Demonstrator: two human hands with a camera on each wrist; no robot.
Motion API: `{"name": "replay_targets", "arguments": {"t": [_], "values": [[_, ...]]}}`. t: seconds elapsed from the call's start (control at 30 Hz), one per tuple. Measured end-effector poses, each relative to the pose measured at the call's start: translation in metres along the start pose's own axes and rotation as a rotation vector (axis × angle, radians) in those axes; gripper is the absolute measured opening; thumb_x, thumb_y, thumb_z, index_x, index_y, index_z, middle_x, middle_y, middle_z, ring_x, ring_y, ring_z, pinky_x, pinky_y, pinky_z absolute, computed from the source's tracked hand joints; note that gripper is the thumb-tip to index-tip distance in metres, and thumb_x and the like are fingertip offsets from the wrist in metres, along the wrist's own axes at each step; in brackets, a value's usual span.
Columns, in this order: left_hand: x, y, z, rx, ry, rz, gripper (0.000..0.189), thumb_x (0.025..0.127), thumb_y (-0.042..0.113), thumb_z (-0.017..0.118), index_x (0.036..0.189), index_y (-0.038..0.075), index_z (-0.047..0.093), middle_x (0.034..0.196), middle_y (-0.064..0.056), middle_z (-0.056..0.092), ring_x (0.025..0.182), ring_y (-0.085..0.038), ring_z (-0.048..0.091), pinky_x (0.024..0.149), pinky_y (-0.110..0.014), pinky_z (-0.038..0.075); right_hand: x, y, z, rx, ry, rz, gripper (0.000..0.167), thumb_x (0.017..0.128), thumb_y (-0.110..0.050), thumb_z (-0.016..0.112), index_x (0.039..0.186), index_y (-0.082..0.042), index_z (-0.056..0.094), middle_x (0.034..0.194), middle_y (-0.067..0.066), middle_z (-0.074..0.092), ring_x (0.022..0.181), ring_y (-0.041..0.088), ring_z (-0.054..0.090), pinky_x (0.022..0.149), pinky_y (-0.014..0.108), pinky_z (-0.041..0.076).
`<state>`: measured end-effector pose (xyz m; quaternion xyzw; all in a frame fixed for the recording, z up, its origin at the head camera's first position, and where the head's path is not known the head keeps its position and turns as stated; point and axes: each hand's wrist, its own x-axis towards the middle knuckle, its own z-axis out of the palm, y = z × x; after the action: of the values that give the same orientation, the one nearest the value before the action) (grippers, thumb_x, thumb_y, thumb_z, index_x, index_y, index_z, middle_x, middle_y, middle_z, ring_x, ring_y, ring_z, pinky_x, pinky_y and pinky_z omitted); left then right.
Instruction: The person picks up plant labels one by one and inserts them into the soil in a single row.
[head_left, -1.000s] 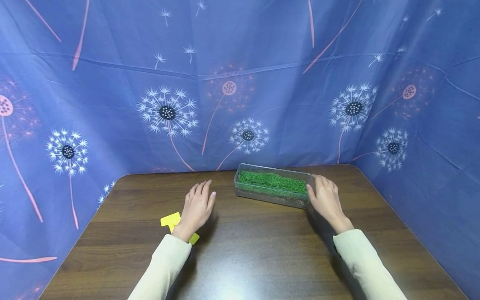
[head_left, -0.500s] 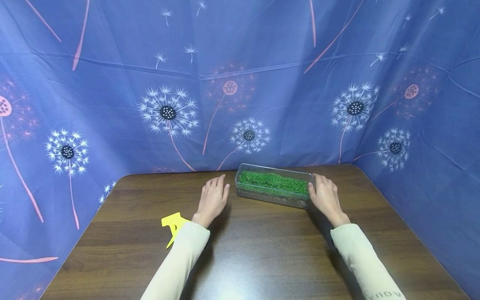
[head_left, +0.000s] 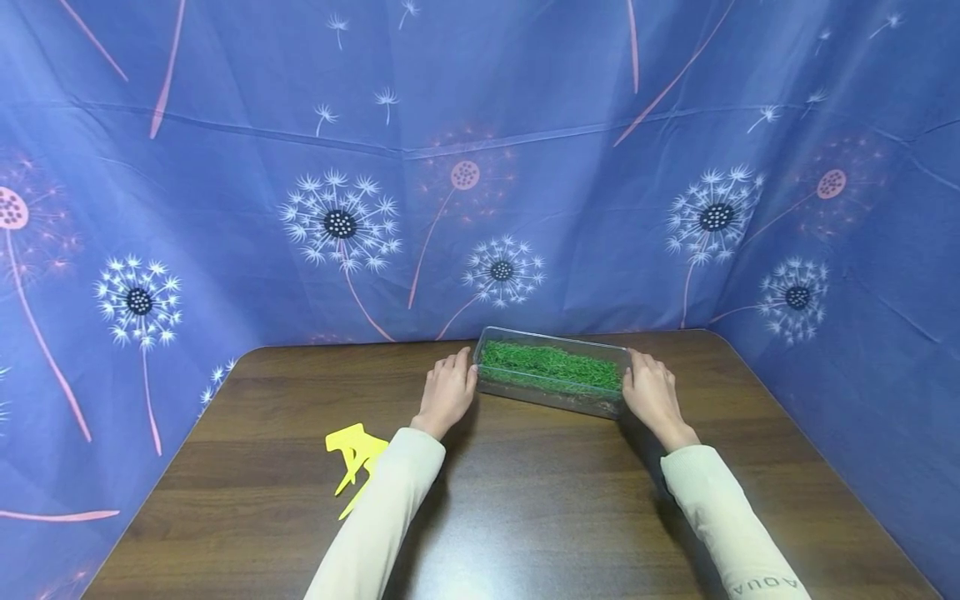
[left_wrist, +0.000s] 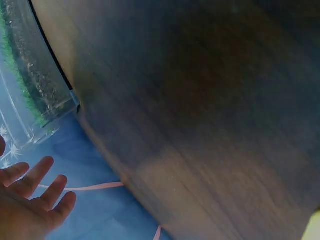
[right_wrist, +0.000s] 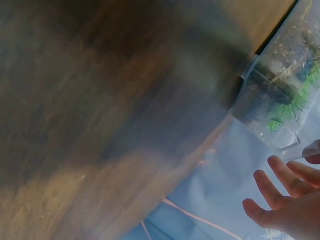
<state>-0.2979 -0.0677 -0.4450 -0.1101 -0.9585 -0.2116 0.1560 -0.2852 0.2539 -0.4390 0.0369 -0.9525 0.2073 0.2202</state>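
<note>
A clear rectangular plastic container (head_left: 547, 398), with dark soil and green grass in it, stands at the back of the table. At its left end is my left hand (head_left: 447, 390); in the left wrist view the hand's fingers (left_wrist: 37, 180) are spread and fairly straight, a little apart from the container's wall. My right hand (head_left: 651, 393) rests at the right end, its thumb at the rim and its other fingers (right_wrist: 270, 187) extended near the corner in the right wrist view. Yellow T-shaped plant labels (head_left: 347, 439) lie overlapping beside my left forearm, which partly covers them.
The brown wooden table (head_left: 525, 492) ends just behind the container. A blue cloth (head_left: 570, 225) with a dandelion print hangs behind the table and along its sides.
My left hand has moved rightward, from over the yellow plant labels to the container's left end, uncovering more of the labels. My right hand has stayed at the right end.
</note>
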Motion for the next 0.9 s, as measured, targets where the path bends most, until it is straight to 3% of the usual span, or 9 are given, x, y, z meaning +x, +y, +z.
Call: {"name": "replay_targets", "arguments": {"t": [0.37, 0.9], "values": [[0.0030, 0.0036, 0.0084, -0.053, -0.029, 0.006, 0.042, 0.097, 0.026, 0.039, 0.135, 0.008, 0.040, 0.121, -0.013, 0.058, 0.113, -0.034, 0.052, 0.091, -0.049, 0.041, 0.0005, 0.0023, 0.0022, 0.018, -0.030, -0.003, 0.039, 0.090, -0.006, 0.041, 0.125, 0.010, 0.045, 0.118, 0.032, 0.050, 0.105, 0.051, 0.046, 0.088, 0.063, 0.033], [0.0022, 0.0060, 0.0090, 0.007, -0.022, 0.019, 0.041, 0.096, 0.024, 0.044, 0.132, 0.004, 0.042, 0.122, -0.013, 0.058, 0.108, -0.034, 0.054, 0.090, -0.046, 0.043, 0.0016, 0.0035, 0.0036, 0.060, -0.040, -0.012, 0.039, 0.089, -0.004, 0.041, 0.126, 0.010, 0.044, 0.119, 0.031, 0.050, 0.105, 0.051, 0.045, 0.084, 0.064, 0.033]]}}
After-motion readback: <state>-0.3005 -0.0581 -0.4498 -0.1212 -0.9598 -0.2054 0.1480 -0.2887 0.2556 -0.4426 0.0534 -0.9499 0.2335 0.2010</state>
